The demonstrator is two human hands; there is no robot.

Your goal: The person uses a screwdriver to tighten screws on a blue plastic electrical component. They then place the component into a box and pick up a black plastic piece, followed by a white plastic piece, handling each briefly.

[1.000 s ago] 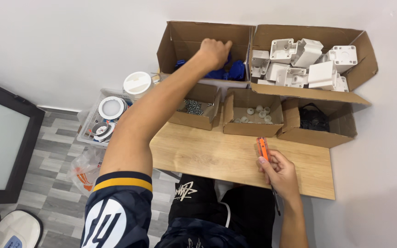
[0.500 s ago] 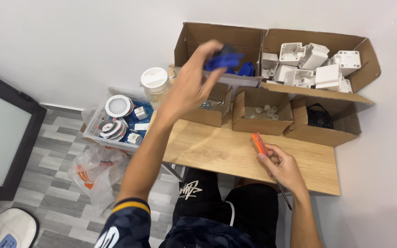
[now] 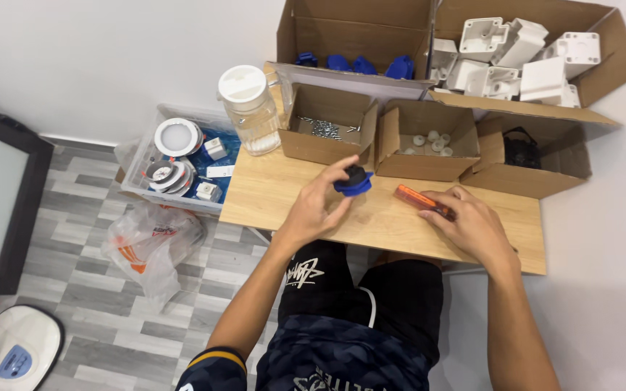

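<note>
So the left hand (image 3: 318, 208) has its fingers pinched around a small blue plastic part (image 3: 353, 181), holding it just above the wooden table (image 3: 269, 195), right in front of the little cardboard box of screws (image 3: 325, 132). The right hand (image 3: 470, 224) is closed on an orange screwdriver (image 3: 422, 202), which lies low across the tabletop with its tip pointing toward the blue piece, the two close but apart. More blue parts (image 3: 356, 64) sit in the big open box at the back, next to a box of white plastic housings (image 3: 516, 54). A clear jar with a white lid (image 3: 249, 108) stands at the table's left corner, and a plastic bin of round fittings (image 3: 182, 159) is down on the floor.
</note>
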